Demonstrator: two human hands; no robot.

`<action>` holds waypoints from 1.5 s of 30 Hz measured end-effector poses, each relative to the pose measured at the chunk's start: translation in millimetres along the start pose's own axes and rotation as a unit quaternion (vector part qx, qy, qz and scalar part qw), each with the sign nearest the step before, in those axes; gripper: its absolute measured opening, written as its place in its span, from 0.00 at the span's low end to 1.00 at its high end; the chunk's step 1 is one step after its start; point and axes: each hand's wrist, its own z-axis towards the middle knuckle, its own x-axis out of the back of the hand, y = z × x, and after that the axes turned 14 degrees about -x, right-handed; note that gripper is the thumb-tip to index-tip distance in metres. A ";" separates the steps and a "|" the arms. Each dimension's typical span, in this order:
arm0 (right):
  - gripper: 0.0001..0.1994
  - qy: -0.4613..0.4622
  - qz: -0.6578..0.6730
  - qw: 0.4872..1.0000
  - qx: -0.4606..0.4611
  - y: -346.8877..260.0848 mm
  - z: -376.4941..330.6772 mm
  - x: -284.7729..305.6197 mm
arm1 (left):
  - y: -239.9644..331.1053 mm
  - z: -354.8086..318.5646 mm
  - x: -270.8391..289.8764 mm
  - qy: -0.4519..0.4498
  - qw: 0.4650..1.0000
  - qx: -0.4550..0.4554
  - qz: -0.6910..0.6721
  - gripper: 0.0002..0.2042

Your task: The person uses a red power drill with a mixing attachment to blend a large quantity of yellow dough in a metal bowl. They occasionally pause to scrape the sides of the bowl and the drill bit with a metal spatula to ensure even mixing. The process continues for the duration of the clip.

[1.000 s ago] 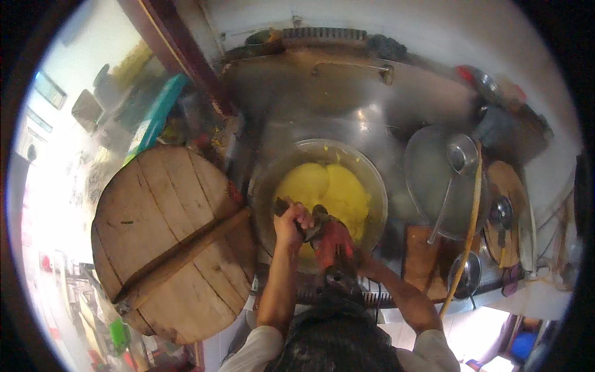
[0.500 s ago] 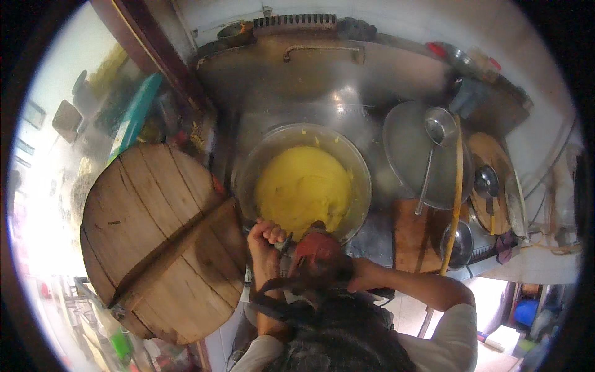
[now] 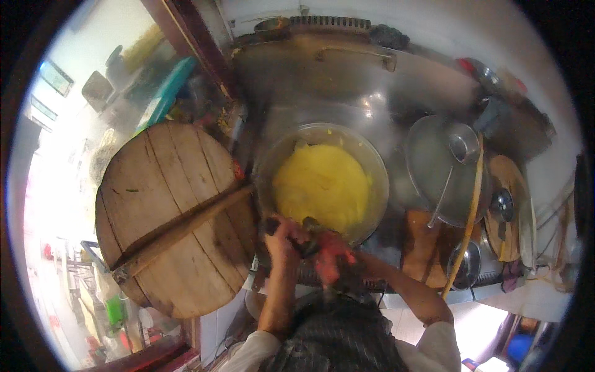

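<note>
A wide metal pot holds a thick, smooth yellow mash. At its near rim is a red and black power tool, like a hand-held drill, its front end toward the mash. Its shaft and tip are hard to make out. My left hand is closed round what looks like the tool's dark side handle, left of its body. Behind it, my right hand is wrapped on the tool's body, blurred and partly hidden.
A round wooden lid with a crossbar stands left of the pot. To the right are an oval metal tray, a ladle, a long wooden stick, a brown board and a metal bowl.
The view has shifted, so the pot and lid sit further right. The power tool has turned, its front end now pointing up and left, and my left hand has come closer to it.
</note>
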 end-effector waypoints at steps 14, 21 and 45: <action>0.25 0.088 0.100 0.991 0.011 21.3 19.6 -15.3 | -13.0 19.6 -31.8 -0.081 0.994 0.061 0.050 0.08; 0.26 0.145 0.065 0.987 -0.004 -28.4 24.0 13.0 | -28.8 72.2 -27.9 -0.103 0.993 0.056 0.009 0.08; 0.22 -0.049 -0.156 0.974 -0.159 -100.3 -35.1 -17.9 | 42.0 34.1 34.5 0.054 0.990 0.090 -0.098 0.08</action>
